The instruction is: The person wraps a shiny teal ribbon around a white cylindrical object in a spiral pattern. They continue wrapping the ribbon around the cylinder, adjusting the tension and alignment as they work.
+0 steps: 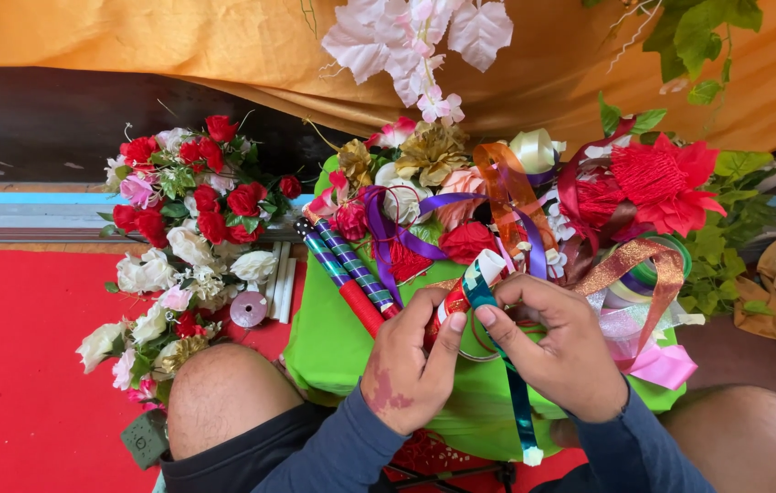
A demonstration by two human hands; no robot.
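Teal ribbon [482, 297] is partly wound round the stick [465, 290] above the green cloth's [333, 338] near edge, its tail hanging loose below. Left hand [411, 361] clamps the stick; right hand [557, 351] pinches the ribbon. Striped wrapped sticks [351, 269] lie finished alongside.

A red and white flower bunch [182, 233] lies on the red carpet [13, 365].

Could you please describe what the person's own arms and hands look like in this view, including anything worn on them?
Both arms wear long dark blue-grey sleeves reaching the wrists. The left hand and right hand are bare: no gloves, rings or watch show. The left hand's back carries an irregular reddish mark near the wrist.
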